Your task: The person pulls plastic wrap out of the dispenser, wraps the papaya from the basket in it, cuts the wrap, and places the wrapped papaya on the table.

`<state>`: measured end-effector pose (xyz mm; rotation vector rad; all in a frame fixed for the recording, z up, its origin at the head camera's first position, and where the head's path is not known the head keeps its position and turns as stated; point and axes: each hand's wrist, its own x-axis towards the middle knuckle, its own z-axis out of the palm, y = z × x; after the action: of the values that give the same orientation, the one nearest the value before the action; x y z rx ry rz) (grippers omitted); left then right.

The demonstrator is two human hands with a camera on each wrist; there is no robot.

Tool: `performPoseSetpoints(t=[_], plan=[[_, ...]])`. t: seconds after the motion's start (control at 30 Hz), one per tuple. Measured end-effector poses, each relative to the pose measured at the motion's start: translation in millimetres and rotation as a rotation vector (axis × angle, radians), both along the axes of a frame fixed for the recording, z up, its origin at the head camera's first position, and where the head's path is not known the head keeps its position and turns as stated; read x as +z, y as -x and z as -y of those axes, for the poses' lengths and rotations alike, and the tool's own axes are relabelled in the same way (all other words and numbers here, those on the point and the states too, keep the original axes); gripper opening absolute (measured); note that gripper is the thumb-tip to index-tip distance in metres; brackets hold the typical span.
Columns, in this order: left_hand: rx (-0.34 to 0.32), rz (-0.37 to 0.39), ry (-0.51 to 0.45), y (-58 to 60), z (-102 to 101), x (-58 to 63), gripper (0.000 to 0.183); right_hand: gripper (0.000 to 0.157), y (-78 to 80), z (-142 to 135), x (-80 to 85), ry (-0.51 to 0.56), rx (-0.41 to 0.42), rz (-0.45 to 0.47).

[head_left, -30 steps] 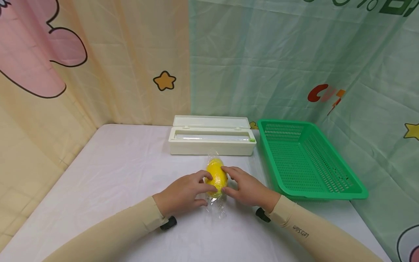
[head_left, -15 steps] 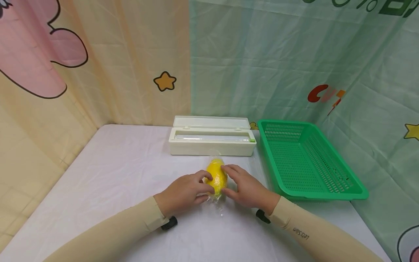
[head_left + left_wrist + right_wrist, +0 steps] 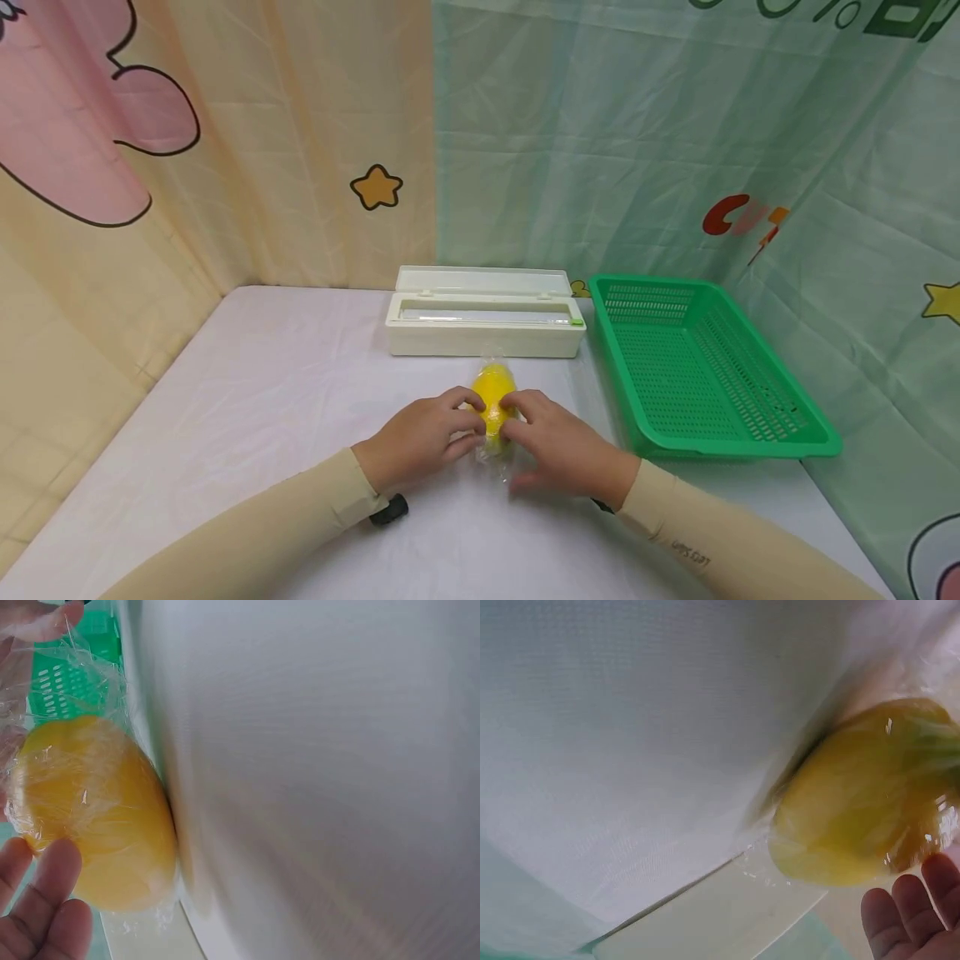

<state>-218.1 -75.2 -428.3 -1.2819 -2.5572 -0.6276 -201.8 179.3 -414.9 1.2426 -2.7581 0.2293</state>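
Note:
A yellow, oblong fruit [image 3: 494,388] in crinkled clear cling film lies on the white cloth between both hands. Its kind cannot be told for sure. The left hand [image 3: 427,437] touches its left side with loosely bent fingers; in the left wrist view, fingertips [image 3: 60,862] are right at the wrapped skin [image 3: 112,825]. From the right, the right hand [image 3: 570,446] touches it with bent fingers, its thumb apart and slightly blurred. Relaxed fingers [image 3: 911,900] show beside the fruit [image 3: 855,802] in the right wrist view. Loose film [image 3: 495,467] sticks out at the near end.
A white cling film dispenser [image 3: 485,340] stands behind the fruit, its lid [image 3: 483,280] raised and a roll inside. At the right is a green slotted basket [image 3: 637,417]. Printed curtains [image 3: 570,150] close off the back and sides.
The right hand has shifted down and inward along the fruit, its thumb now lower and away from it. The left hand's lower fingers have drawn closer together. Dispenser and basket are unmoved.

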Motion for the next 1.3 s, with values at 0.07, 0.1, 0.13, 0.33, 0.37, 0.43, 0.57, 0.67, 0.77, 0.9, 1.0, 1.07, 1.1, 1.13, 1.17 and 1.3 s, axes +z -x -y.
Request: performPoseSetpoints(t=[0.07,0.1,0.13,0.33,0.37,0.43,0.57,0.67,0.77,0.9,1.0,1.07,1.1,1.13,1.17,1.3], plan=[[0.006,0.014,-0.006,-0.4,-0.6,0.8,0.008,0.057,-0.8,2.1,-1.5,-0.022,0.005,-0.055],[0.011,0.021,-0.007,-0.4,-1.0,1.2,0.008,0.058,-1.1,3.1,-2.3,-0.028,0.008,-0.086],[0.014,0.029,-0.008,-0.6,-1.4,1.8,0.007,0.056,-1.4,4.1,-3.1,-0.029,0.013,-0.115],[0.034,0.075,-0.011,-1.4,-4.8,3.8,0.007,0.031,-1.9,8.4,-6.6,0.023,0.034,-0.264],[0.037,0.081,-0.012,-1.5,-5.3,4.0,0.007,0.028,-1.8,9.1,-6.9,0.03,0.037,-0.282],[0.042,0.089,-0.015,-1.7,-6.0,4.6,0.007,0.022,-1.7,10.2,-6.7,0.043,0.035,-0.302],[0.033,0.105,-0.024,-1.9,-6.3,5.9,0.007,0.014,-2.0,12.0,-3.3,0.059,0.023,-0.289],[0.015,0.121,-0.027,-1.2,-5.1,5.6,0.01,0.011,-2.3,11.8,-0.4,0.065,0.005,-0.248],[-0.009,0.153,-0.04,-0.2,-3.1,4.6,0.018,0.01,-1.8,11.0,1.1,0.071,-0.019,-0.21],[-0.021,0.187,-0.053,-0.6,-1.8,4.6,0.034,0.01,-1.4,10.9,2.2,0.113,-0.048,-0.163],[0.017,0.165,-0.044,-1.3,-4.7,4.7,0.035,0.01,-1.3,11.7,1.9,0.155,-0.065,-0.131],[0.054,0.136,-0.04,-1.0,-7.9,4.4,0.028,0.011,-0.5,11.7,1.4,0.177,-0.078,-0.113],[0.072,0.125,-0.042,-0.5,-9.3,4.2,0.023,0.012,0.1,11.6,0.9,0.187,-0.085,-0.103],[0.086,0.122,-0.046,-0.2,-10.3,4.1,0.019,0.012,0.9,11.5,0.4,0.198,-0.089,-0.096],[0.097,0.122,-0.051,0.3,-11.2,4.0,0.015,0.013,1.7,11.3,0.0,0.21,-0.095,-0.086],[0.128,0.172,-0.087,2.4,-13.8,3.9,0.01,0.014,4.2,10.9,0.3,0.263,-0.112,-0.045]])
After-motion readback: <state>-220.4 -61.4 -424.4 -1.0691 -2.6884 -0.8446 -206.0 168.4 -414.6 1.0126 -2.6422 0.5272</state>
